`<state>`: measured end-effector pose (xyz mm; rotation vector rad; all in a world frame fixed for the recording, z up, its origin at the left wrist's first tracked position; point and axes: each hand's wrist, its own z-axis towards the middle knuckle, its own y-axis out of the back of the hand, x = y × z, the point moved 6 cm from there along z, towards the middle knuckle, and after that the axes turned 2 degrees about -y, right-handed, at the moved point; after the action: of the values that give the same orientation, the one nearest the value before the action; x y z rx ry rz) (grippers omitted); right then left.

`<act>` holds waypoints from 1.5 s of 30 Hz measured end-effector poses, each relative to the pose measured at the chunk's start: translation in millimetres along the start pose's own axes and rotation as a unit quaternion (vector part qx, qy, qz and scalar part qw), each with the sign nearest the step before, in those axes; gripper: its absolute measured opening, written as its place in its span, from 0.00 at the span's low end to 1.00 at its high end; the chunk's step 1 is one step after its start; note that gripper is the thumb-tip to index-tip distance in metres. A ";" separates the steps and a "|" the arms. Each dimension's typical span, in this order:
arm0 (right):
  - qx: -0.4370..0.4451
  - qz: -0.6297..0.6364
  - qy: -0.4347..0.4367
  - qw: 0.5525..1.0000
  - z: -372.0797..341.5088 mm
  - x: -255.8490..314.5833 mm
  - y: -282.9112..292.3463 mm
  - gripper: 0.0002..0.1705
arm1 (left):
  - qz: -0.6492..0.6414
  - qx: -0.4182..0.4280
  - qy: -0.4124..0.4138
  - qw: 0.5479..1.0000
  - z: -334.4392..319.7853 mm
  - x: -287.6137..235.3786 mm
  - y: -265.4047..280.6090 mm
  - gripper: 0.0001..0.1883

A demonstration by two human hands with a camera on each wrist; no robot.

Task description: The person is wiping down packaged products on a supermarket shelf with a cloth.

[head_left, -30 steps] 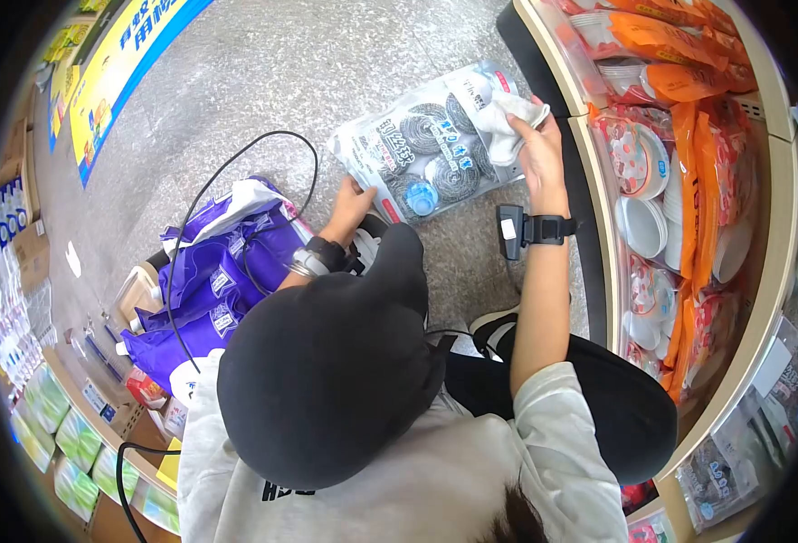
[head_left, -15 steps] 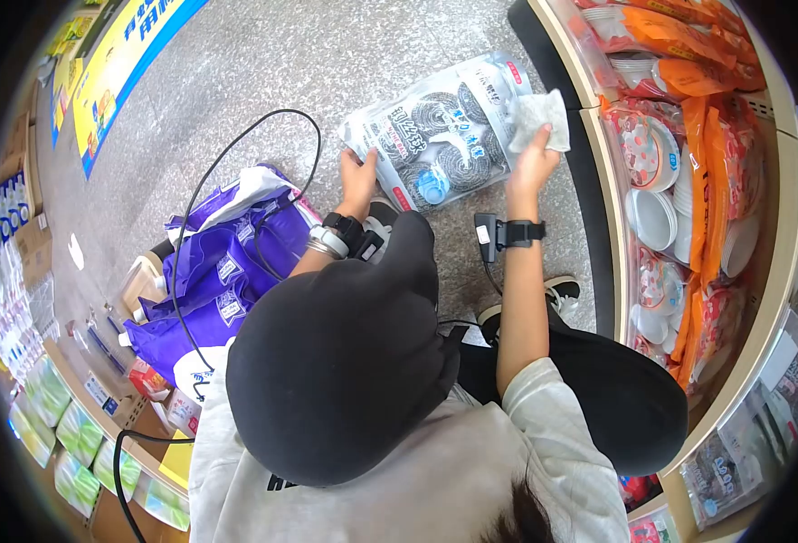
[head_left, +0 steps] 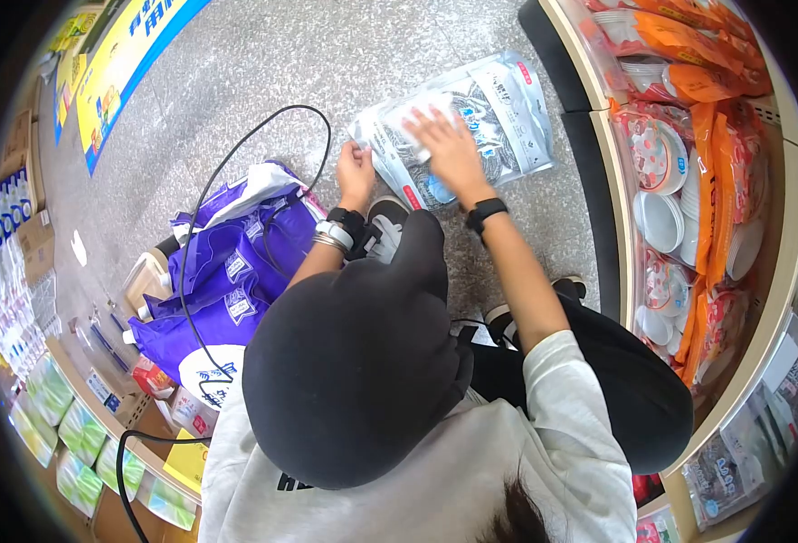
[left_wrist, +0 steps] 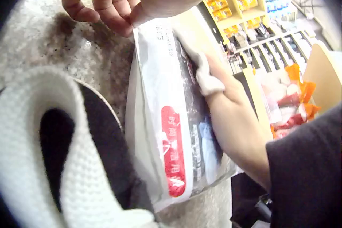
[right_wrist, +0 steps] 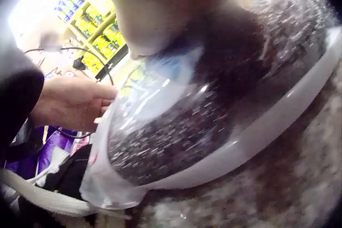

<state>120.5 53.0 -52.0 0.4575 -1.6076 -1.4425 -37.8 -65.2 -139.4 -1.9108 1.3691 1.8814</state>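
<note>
Cloth (left_wrist: pixel 210 82) has moved onto the bag (head_left: pixel 524 122) beneath the spread right hand (head_left: pixel 456 156), left hand (head_left: pixel 356 175) pinching the bag's edge.

Clear pack (head_left: pixel 518 125) of grey scourers (head_left: pixel 502 161) — white cloth (left_wrist: pixel 209 82) on its upper face.

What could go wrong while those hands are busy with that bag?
The left hand pinches just the edge of the bag, so it might slip or twist as the right hand presses the cloth on it. Also, the cable loops close by the left hand, so it could perhaps snag.
</note>
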 end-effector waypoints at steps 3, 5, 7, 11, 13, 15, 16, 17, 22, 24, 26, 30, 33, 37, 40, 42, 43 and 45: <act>-0.009 -0.087 -0.040 0.995 -4.2 -52.3 19.0 0.40 | -0.024 0.004 0.015 1.000 5.8 17.1 -4.9 0.13; -0.021 -0.119 -0.067 0.990 -10.0 -86.9 36.3 0.39 | -0.027 0.003 0.021 0.999 5.8 22.5 -7.1 0.13; -0.039 -0.131 -0.097 0.986 -12.5 -111.0 53.4 0.37 | -0.037 0.008 0.030 0.999 6.2 23.8 -7.3 0.13; -0.095 -0.080 -0.189 0.974 -6.7 -131.2 66.3 0.35 | -0.065 0.005 0.062 0.996 1.6 11.5 -5.3 0.14; -0.107 -0.050 -0.189 0.975 1.8 -123.4 47.0 0.35 | -0.071 0.006 0.061 0.996 1.6 9.9 -5.6 0.13; -0.097 -0.035 -0.187 0.977 14.1 -103.6 20.8 0.37 | -0.076 0.016 0.061 0.995 1.1 7.0 -5.1 0.13; -0.111 -0.029 -0.178 0.977 19.4 -85.7 12.9 0.37 | -0.079 0.022 0.060 0.995 0.7 5.7 -5.0 0.12; -0.077 -0.028 -0.163 0.983 26.4 -68.5 3.9 0.36 | -0.083 0.021 0.060 0.995 0.4 7.5 -5.4 0.12; -0.076 0.015 -0.072 0.994 40.4 24.3 -35.7 0.34 | -0.073 0.022 0.081 0.994 -0.2 5.8 -6.3 0.11; -0.078 0.066 -0.046 0.994 36.4 47.7 -38.7 0.33 | -0.089 0.016 0.080 0.993 0.9 9.3 -9.1 0.12; -0.079 0.065 -0.009 0.995 31.1 55.6 -37.0 0.32 | -0.125 0.012 0.080 0.989 0.2 15.2 -12.4 0.13; -0.030 0.054 0.085 0.995 24.2 58.6 -28.2 0.29 | -0.124 0.016 0.077 0.989 -2.2 9.5 -11.1 0.15; -0.003 0.050 0.105 0.993 25.4 54.7 -24.4 0.28 | -0.109 0.017 0.083 0.990 -4.1 3.2 -10.7 0.15; -0.004 0.026 0.066 0.997 28.2 61.4 -32.1 0.28 | -0.225 -0.030 0.116 0.967 -14.3 -21.2 -6.4 0.12; -0.017 0.003 0.059 0.998 23.8 65.6 -34.1 0.28 | -0.131 -0.107 0.109 0.980 -0.3 6.1 1.1 0.10; -0.019 0.004 0.059 0.998 19.8 65.8 -34.2 0.30 | -0.158 -0.093 0.109 0.977 3.1 5.2 2.9 0.10; -0.016 0.003 0.060 0.998 18.7 66.4 -34.8 0.30 | -0.172 -0.086 0.108 0.975 3.5 1.4 4.7 0.11; -0.011 -0.002 0.061 0.998 17.6 66.2 -35.3 0.30 | -0.142 -0.065 0.101 0.983 7.3 -1.3 9.6 0.11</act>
<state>61.5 3.8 -58.7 0.5257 -1.4933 -1.4066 -49.2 -65.4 -135.2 -2.2734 0.9711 1.7156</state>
